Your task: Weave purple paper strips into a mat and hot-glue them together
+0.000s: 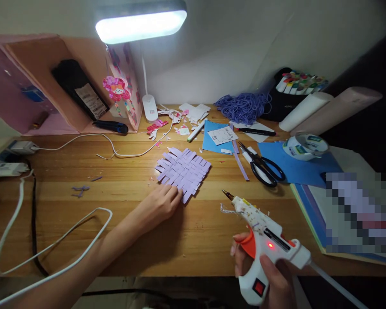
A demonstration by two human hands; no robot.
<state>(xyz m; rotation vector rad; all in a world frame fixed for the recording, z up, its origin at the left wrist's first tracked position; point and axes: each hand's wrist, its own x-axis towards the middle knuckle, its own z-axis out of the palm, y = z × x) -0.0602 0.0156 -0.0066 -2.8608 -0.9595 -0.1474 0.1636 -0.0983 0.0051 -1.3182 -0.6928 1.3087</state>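
A lilac mat woven from paper strips (183, 171) lies on the desk, turned cornerwise, with loose strip ends along its edges. My left hand (165, 201) is closed at its near-left edge; the fingertips are partly hidden there. In my right hand (275, 274) is a white hot glue gun (260, 227), fingers wrapped round the handle at the orange trigger. Its nozzle points up and left, apart from the mat. A red light glows on the gun's side, and a glue stick sticks out of the back.
Black-handled scissors (263, 165), purple strips (241, 165), blue paper (210, 143) and a tape roll (305, 146) lie to the right. Paper scraps (157, 125) and purple yarn (242, 108) are at the back. A white cable (93, 212) loops across the left, over my forearm. A lamp (141, 25) shines above.
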